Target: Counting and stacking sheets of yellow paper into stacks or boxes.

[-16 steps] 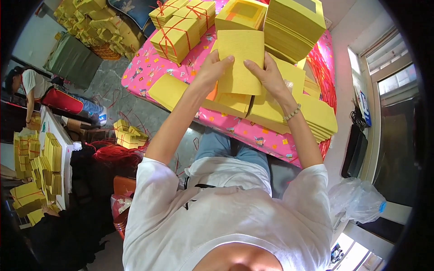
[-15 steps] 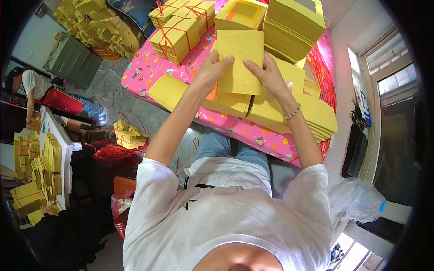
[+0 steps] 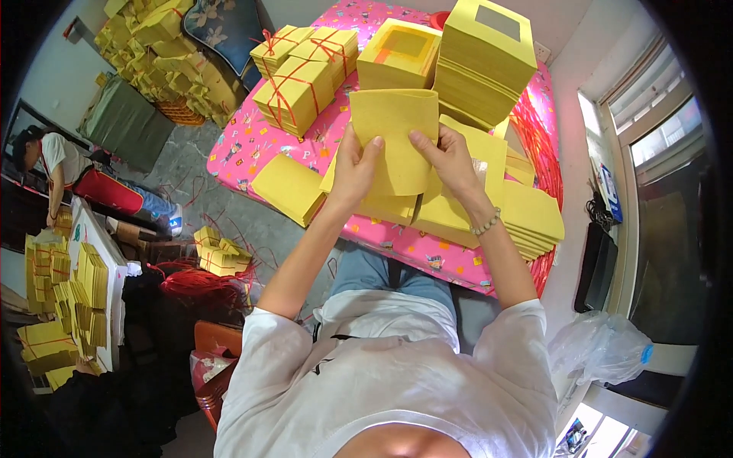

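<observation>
Both hands grip a rectangular piece of yellow paper (image 3: 395,114) that looks folded or layered, its upper edge bowed slightly apart. My left hand (image 3: 356,169) pinches the left side, thumb on the front and fingers behind. At the right side my right hand (image 3: 450,162) does the same, thumb on the face. The paper is held above a row of flat yellow paper stacks (image 3: 458,210) near the table's front edge. Behind it stand a yellow block with an orange-framed recess (image 3: 395,55) and a tall stack with a grey rectangle on top (image 3: 482,65).
The table (image 3: 237,164) has a pink patterned cover. Yellow bundles tied with red string (image 3: 298,93) stand at its far left, a loose yellow stack (image 3: 289,188) nearer. Red strands (image 3: 538,137) hang along the right side. A co-worker (image 3: 65,172) bends over a white table at left.
My hands and the yellow paper have come lower, toward me. The paper's top edge now shows bowed open. My head view has shifted slightly.
</observation>
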Available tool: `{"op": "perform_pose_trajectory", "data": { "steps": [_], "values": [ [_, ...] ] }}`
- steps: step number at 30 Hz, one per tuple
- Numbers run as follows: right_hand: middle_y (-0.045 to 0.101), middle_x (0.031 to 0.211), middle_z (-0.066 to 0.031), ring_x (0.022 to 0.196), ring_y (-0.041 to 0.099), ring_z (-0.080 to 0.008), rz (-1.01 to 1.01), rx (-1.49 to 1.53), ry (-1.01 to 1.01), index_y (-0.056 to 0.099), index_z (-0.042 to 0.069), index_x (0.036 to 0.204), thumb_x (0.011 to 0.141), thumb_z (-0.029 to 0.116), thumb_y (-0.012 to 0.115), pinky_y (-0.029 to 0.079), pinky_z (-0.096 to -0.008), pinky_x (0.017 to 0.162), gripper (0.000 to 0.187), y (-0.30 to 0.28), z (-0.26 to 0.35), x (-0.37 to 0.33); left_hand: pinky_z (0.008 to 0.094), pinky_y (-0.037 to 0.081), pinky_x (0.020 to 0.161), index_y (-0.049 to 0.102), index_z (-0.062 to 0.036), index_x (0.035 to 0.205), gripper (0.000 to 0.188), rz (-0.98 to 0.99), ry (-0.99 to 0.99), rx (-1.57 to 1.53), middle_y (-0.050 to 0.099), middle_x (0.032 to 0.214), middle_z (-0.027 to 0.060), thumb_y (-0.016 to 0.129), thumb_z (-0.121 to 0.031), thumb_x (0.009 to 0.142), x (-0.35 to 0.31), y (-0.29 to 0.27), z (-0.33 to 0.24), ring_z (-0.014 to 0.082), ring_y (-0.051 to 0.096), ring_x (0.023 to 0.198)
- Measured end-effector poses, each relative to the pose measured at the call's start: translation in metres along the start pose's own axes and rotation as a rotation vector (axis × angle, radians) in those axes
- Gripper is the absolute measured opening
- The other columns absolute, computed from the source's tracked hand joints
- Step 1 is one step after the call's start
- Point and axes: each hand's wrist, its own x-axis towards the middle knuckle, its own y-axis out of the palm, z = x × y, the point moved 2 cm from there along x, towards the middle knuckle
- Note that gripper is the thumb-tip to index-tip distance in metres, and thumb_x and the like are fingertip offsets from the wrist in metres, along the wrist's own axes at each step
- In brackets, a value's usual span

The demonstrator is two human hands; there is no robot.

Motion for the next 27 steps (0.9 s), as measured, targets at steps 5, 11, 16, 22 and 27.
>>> {"op": "perform_pose_trajectory", "data": {
  "steps": [5,11,16,22,27],
  "values": [
    [0.066,0.086,-0.0006,0.074,0.057,-0.0043,-0.076,0.052,-0.085,0.063,-0.002,0.1,0.09,0.02,0.062,0.048,-0.0211,0.066,0.024,0.006,0.016,-0.003,0.0312,0.035,0.1,0.036,0.001,0.131,0.041,0.058,-0.001,-0.003,0.05,0.125,0.0117,0.045,0.0,0.091,-0.007,-0.005,-0.007,0.0174,0.046,0.118],
    [0.055,0.07,0.0058,0.061,0.042,-0.0005,-0.121,-0.22,-0.07,0.064,0.0,0.084,0.09,0.019,0.062,0.036,-0.0192,0.053,0.02,-0.004,0.009,0.001,0.03,0.036,0.099,0.042,-0.0001,0.129,0.038,0.034,-0.081,-0.036,0.053,0.125,0.0095,0.05,-0.005,0.092,-0.017,-0.006,-0.01,0.0161,0.048,0.117],
    [0.057,0.07,0.0045,0.062,0.046,-0.0004,-0.179,-0.041,-0.148,0.065,-0.001,0.086,0.088,0.024,0.065,0.037,-0.0179,0.052,0.025,-0.002,0.014,0.003,0.0296,0.037,0.099,0.042,-0.0001,0.128,0.037,0.058,-0.09,0.04,0.053,0.126,0.0096,0.05,-0.006,0.092,-0.022,-0.012,-0.016,0.0159,0.049,0.116],
    [0.06,0.07,0.0032,0.063,0.052,-0.0019,0.04,-0.245,0.064,0.065,0.001,0.082,0.089,0.027,0.063,0.045,-0.0188,0.057,0.026,0.008,0.011,-0.01,0.0296,0.04,0.096,0.043,0.0001,0.127,0.036,0.014,-0.092,0.038,0.055,0.123,0.0101,0.05,-0.007,0.093,-0.017,-0.029,-0.016,0.0158,0.052,0.113],
    [0.061,0.07,0.0021,0.062,0.051,-0.0024,0.006,-0.329,0.053,0.067,0.001,0.084,0.088,0.028,0.064,0.043,-0.0197,0.054,0.028,0.015,0.008,-0.009,0.0299,0.041,0.095,0.044,0.0003,0.127,0.035,0.012,-0.176,0.038,0.056,0.122,0.01,0.049,-0.006,0.093,-0.017,-0.035,-0.018,0.0156,0.054,0.11]
  ]
}}
